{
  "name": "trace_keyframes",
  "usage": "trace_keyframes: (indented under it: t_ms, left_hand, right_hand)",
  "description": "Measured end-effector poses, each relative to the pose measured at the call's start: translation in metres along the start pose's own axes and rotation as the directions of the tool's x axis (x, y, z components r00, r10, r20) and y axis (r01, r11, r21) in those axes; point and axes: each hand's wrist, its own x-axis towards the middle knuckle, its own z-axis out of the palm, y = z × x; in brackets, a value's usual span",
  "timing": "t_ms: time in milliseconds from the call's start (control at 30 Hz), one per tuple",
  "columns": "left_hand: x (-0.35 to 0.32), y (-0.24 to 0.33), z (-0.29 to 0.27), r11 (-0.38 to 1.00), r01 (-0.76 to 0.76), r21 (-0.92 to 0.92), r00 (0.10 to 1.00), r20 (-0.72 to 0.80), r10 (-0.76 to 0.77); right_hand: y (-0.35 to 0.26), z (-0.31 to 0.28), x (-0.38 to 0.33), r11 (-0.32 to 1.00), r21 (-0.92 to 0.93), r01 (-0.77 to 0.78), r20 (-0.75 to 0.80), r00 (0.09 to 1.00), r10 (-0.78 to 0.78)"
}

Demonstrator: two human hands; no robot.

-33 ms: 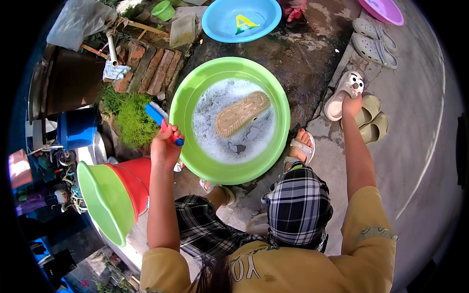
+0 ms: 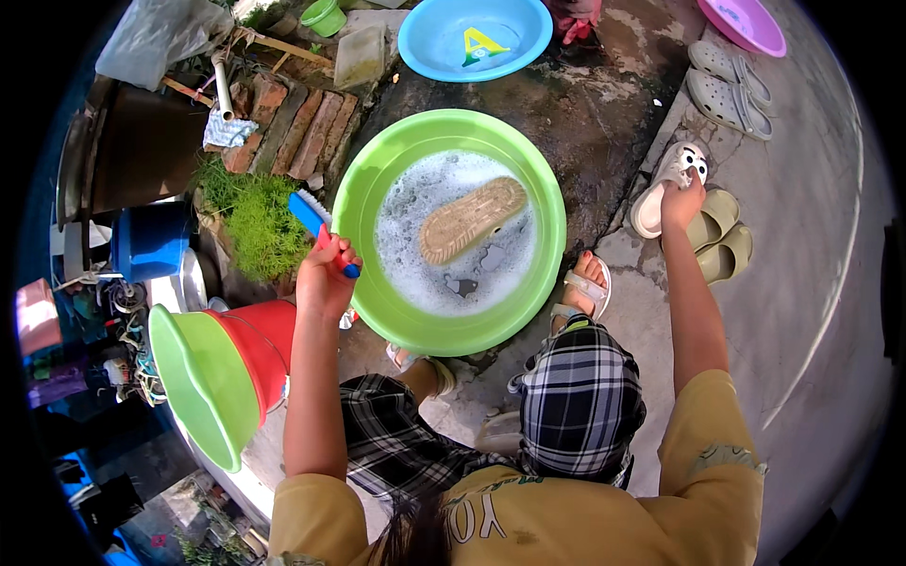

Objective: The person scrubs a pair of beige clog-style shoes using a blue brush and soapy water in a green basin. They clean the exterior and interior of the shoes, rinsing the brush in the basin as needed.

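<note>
my left hand (image 2: 323, 275) is clenched around a brush with blue handle (image 2: 321, 231), just at the left rim of the big green basin (image 2: 377, 179). my right hand (image 2: 681, 198) is to the right of the basin, well apart from it, and it grasps the heel of a white clog (image 2: 665, 179) that lies on the ground.

inside the green basin there is foamy water, and a tan shoe sole (image 2: 470, 220) floats in the middle of it, tilted. behind the basin, further from me, stands a light blue basin (image 2: 425, 42) with a yellow and green thing inside. to the far right behind the basin is a pink basin (image 2: 746, 24), and near it a pair of grey clogs (image 2: 722, 90). just beside the white clog lie two olive green slippers (image 2: 722, 236). left of the green basin there is a patch of green grass (image 2: 255, 222) and some red bricks (image 2: 293, 127), then a dark blue bucket (image 2: 151, 241). near my left elbow a red bucket (image 2: 269, 344) lies with a smaller green basin (image 2: 193, 387) on it. my foot in a sandal (image 2: 585, 283) is touching the right lower edge of the basin, and my knees in checked trousers (image 2: 576, 406) are below it.

the ground (image 2: 812, 283) is grey concrete, wet and dark behind the green basin, dry at the right. it is outside, in daylight.
</note>
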Motion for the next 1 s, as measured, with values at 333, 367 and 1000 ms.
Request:
trace_keyframes:
  t_ms: [333,367,1000]
  left_hand:
    - [0.102,-0.071,-0.064,0.171,-0.168,0.971,0.974,0.137,0.179]
    - [0.110,-0.084,-0.066,0.167,-0.135,0.977,0.981,0.109,0.159]
    - [0.165,-0.160,-0.049,0.702,-0.273,0.658,0.954,0.277,0.111]
  right_hand:
    - [-0.177,0.040,-0.165,0.481,0.419,0.770,0.857,-0.162,-0.489]
    - [-0.176,0.053,-0.170,0.382,0.344,0.858,0.888,-0.164,-0.430]
    - [-0.149,0.089,-0.189,0.898,-0.155,-0.411,0.985,0.003,0.171]
